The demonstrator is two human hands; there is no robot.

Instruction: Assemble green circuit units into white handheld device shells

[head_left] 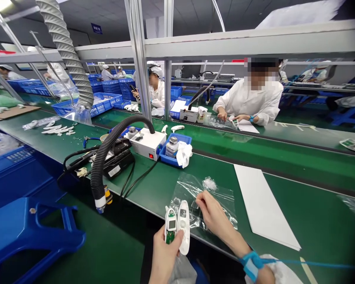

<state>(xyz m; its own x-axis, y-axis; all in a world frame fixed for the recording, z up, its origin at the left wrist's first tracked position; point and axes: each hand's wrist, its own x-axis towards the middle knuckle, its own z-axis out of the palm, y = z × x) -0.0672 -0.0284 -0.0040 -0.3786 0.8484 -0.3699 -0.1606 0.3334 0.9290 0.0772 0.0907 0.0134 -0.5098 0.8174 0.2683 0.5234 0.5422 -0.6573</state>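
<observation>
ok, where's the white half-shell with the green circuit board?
Head view, lower middle: the white half-shell with the green circuit board is in the left hand, immediately left of the other white half-shell.

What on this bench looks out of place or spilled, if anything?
Tiny white bits lie scattered on the bench beside the loosely heaped white parts at left, like spilled scraps. The black hose also hangs past the bench edge, which may be normal. Nothing looks plainly damaged.
</observation>
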